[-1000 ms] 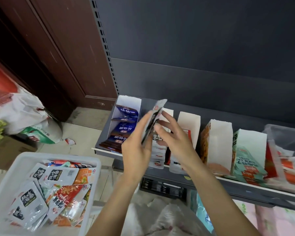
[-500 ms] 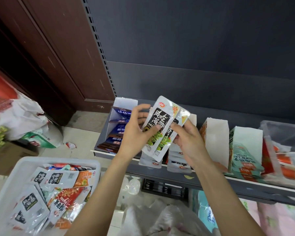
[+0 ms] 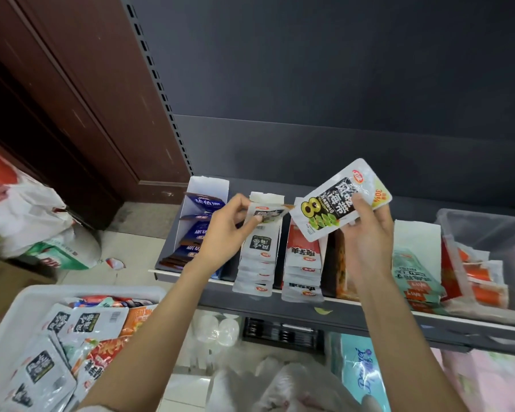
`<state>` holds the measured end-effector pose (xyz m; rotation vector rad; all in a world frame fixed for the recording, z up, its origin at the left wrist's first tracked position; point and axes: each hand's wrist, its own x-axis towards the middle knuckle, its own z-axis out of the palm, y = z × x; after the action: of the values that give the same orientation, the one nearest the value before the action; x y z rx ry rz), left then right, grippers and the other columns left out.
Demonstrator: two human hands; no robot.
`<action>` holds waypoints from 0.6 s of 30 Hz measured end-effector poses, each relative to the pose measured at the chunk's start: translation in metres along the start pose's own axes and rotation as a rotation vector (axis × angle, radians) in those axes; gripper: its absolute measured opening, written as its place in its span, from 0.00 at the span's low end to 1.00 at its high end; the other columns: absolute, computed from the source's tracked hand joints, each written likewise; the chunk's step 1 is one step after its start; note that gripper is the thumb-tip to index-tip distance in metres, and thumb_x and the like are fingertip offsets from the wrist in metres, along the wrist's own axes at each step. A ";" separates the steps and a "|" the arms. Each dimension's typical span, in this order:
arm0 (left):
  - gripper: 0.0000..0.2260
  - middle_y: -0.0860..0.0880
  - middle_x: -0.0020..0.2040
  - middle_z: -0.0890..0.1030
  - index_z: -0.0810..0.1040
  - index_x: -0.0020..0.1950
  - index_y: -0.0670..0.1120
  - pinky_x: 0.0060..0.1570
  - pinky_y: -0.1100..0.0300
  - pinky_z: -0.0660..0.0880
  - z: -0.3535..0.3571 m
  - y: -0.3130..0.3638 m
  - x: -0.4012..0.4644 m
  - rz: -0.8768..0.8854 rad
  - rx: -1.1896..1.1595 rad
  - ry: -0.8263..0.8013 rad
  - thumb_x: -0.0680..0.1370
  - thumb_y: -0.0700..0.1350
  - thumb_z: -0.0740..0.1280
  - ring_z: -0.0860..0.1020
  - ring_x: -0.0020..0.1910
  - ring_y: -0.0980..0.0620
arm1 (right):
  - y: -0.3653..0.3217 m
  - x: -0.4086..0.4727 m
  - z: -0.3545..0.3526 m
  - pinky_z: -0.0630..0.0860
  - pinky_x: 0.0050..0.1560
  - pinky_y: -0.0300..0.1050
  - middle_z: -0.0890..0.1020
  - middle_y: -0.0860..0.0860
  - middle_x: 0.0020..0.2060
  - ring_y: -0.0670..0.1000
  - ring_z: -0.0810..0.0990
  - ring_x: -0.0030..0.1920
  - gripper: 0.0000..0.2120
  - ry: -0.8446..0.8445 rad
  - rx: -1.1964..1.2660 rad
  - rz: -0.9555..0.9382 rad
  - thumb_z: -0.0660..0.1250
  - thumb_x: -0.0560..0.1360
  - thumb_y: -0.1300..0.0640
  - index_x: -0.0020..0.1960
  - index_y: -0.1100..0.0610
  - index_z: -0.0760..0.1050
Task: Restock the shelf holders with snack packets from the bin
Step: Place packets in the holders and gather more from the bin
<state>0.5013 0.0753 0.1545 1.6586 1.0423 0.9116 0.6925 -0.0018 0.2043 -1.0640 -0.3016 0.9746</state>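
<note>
My left hand [image 3: 225, 230] pinches a white snack packet [image 3: 266, 214] and holds it over the second white holder [image 3: 259, 251], which is stacked with the same white packets. My right hand [image 3: 366, 233] grips another white packet with black lettering [image 3: 336, 203], tilted above the third and fourth holders. The white bin [image 3: 15, 316] at lower left holds several white and orange packets [image 3: 84, 325].
The dark shelf [image 3: 354, 316] carries more holders: blue packets [image 3: 199, 233] at far left, red-and-white ones [image 3: 303, 257], green ones [image 3: 413, 278], and a clear tub [image 3: 488, 233] with orange packs at right. Bags lie on the floor at left and below the shelf.
The two packets held together have been split: my left hand took one down to the second holder, my right hand lifted the other up and to the right.
</note>
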 end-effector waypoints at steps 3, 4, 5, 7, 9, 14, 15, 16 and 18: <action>0.04 0.54 0.50 0.82 0.73 0.47 0.40 0.54 0.63 0.76 0.003 0.002 -0.001 0.061 0.045 -0.007 0.77 0.36 0.67 0.80 0.54 0.59 | -0.002 0.000 0.002 0.79 0.44 0.39 0.85 0.45 0.46 0.43 0.83 0.47 0.09 -0.002 0.029 -0.003 0.63 0.79 0.61 0.53 0.49 0.77; 0.03 0.54 0.50 0.83 0.74 0.47 0.42 0.57 0.63 0.75 0.003 0.000 -0.001 0.080 0.096 -0.005 0.77 0.37 0.68 0.79 0.56 0.60 | -0.002 -0.001 0.002 0.79 0.43 0.38 0.85 0.45 0.46 0.42 0.83 0.47 0.09 -0.004 0.032 -0.008 0.62 0.79 0.61 0.53 0.49 0.77; 0.04 0.53 0.50 0.83 0.74 0.46 0.44 0.58 0.63 0.74 0.002 -0.002 -0.001 0.094 0.144 -0.005 0.76 0.37 0.68 0.79 0.56 0.61 | -0.002 -0.001 0.003 0.79 0.43 0.37 0.85 0.44 0.46 0.42 0.83 0.47 0.09 -0.007 0.028 -0.015 0.62 0.79 0.61 0.53 0.49 0.76; 0.07 0.53 0.49 0.84 0.75 0.45 0.49 0.57 0.62 0.75 -0.002 -0.011 -0.002 0.113 0.272 -0.011 0.75 0.39 0.70 0.79 0.55 0.60 | 0.001 -0.001 0.002 0.78 0.46 0.37 0.84 0.45 0.47 0.43 0.83 0.49 0.09 -0.015 -0.030 -0.053 0.63 0.79 0.61 0.54 0.50 0.77; 0.04 0.54 0.49 0.84 0.79 0.45 0.50 0.56 0.56 0.75 -0.006 -0.022 -0.004 0.166 0.520 -0.068 0.74 0.43 0.72 0.78 0.54 0.55 | 0.002 -0.002 0.002 0.77 0.48 0.37 0.84 0.45 0.50 0.44 0.82 0.52 0.09 -0.020 -0.115 -0.108 0.64 0.78 0.60 0.54 0.50 0.77; 0.11 0.56 0.61 0.78 0.82 0.56 0.56 0.60 0.51 0.62 -0.009 -0.026 -0.013 0.228 1.200 -0.221 0.75 0.50 0.68 0.70 0.61 0.49 | 0.008 0.004 0.010 0.77 0.48 0.37 0.84 0.43 0.47 0.43 0.82 0.51 0.09 -0.148 -0.310 -0.244 0.68 0.75 0.61 0.49 0.48 0.80; 0.13 0.57 0.64 0.75 0.79 0.61 0.57 0.62 0.51 0.60 -0.008 -0.026 -0.014 0.203 1.268 -0.256 0.77 0.51 0.64 0.67 0.63 0.50 | 0.012 0.006 0.014 0.77 0.47 0.34 0.84 0.43 0.46 0.42 0.82 0.50 0.08 -0.196 -0.375 -0.271 0.68 0.75 0.62 0.49 0.50 0.80; 0.15 0.57 0.66 0.73 0.77 0.64 0.57 0.63 0.51 0.58 -0.007 -0.026 -0.016 0.176 1.316 -0.273 0.78 0.52 0.62 0.66 0.65 0.50 | 0.017 0.010 0.017 0.76 0.45 0.32 0.84 0.44 0.47 0.40 0.81 0.49 0.08 -0.238 -0.470 -0.295 0.69 0.75 0.62 0.51 0.52 0.80; 0.16 0.56 0.67 0.72 0.75 0.66 0.56 0.64 0.50 0.55 -0.005 -0.024 -0.018 0.157 1.357 -0.268 0.79 0.52 0.60 0.64 0.66 0.50 | 0.032 0.019 0.023 0.75 0.42 0.28 0.84 0.49 0.50 0.40 0.81 0.48 0.11 -0.302 -0.743 -0.369 0.70 0.74 0.61 0.56 0.56 0.80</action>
<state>0.4850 0.0645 0.1311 2.8643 1.4539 -0.0967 0.6719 0.0316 0.1849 -1.4542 -1.1312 0.6876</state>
